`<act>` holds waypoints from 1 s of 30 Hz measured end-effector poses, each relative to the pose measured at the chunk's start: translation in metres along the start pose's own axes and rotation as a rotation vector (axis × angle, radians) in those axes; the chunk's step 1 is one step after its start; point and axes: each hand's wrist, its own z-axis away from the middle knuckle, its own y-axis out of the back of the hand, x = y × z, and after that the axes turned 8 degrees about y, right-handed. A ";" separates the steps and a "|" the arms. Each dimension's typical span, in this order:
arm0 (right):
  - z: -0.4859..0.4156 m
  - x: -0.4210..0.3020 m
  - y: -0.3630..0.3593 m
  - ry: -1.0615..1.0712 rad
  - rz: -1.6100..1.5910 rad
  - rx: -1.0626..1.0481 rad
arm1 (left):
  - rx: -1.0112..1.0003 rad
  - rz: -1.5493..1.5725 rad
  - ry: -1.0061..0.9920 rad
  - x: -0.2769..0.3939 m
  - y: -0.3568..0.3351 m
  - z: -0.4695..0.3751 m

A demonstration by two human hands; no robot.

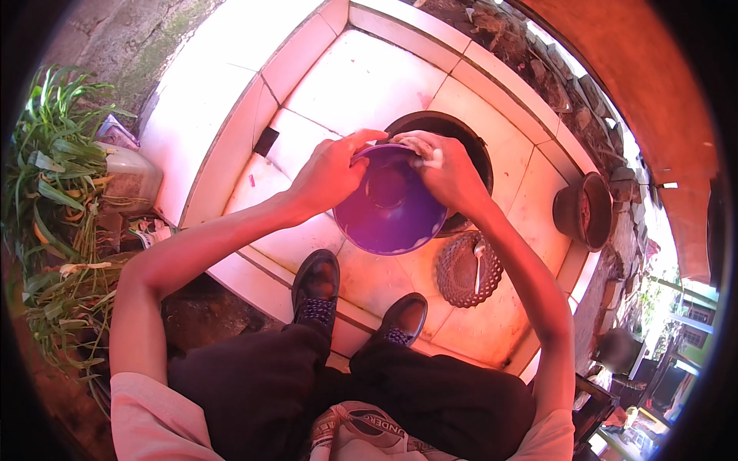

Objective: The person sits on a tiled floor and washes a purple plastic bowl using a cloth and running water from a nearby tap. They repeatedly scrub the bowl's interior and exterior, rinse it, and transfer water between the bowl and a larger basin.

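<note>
A purple plastic bowl (pixel 398 201) is held tilted between my two hands, its inside facing me. My left hand (pixel 331 173) grips the rim at the upper left, thumb over the edge. At the upper right, my right hand (pixel 452 170) presses a soapy sponge or cloth (pixel 418 145) to the rim, with white foam by the fingers. Behind the bowl stands a large dark basin (pixel 487 155), mostly hidden by my hands. Below it, a brown basket-like plate with a perforated rim (pixel 452 274) rests on the tiles and carries a metal spoon (pixel 478 268).
White tiled floor (pixel 357 69) lies inside a raised tiled curb (pixel 230 150). A dark pot (pixel 582 210) sits on the right curb. Leafy plants (pixel 63 190) and a plastic jerrycan (pixel 130 178) stand at left. My shoes (pixel 316 288) are at the near curb. A person (pixel 614 357) is far right.
</note>
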 end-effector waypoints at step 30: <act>0.002 -0.029 -0.016 -0.520 -1.387 0.457 | 0.271 0.719 0.373 -0.023 -0.010 -0.027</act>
